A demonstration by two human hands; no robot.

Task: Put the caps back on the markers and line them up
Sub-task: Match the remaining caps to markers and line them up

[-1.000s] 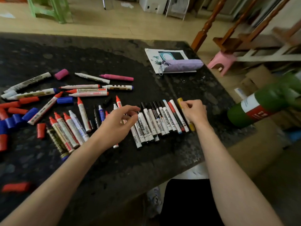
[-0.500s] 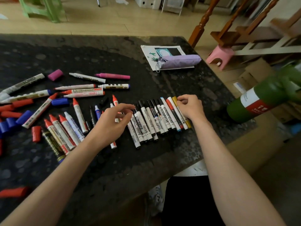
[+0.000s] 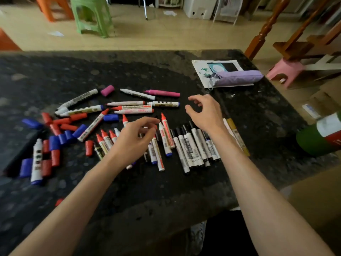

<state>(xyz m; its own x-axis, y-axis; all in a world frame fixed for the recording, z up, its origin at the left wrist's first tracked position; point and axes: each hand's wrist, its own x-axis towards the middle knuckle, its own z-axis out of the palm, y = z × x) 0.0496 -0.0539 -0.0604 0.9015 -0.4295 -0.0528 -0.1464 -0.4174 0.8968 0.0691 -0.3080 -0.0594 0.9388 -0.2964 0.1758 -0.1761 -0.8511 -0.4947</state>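
Mostly sharp, left edge blurred. Left hand hides several markers beneath; fingers loosely curled, grips nothing visible. Right hand hovers over table, fingers relaxed, empty; its wrist covers part of the row. Green bottle cut off at right edge. Row of black-topped markers lies side by side near front edge; capped or not, can't tell. Yellow marker at row's right end. Red-tipped markers scattered left, uncapped. Loose red and blue caps heaped far left.
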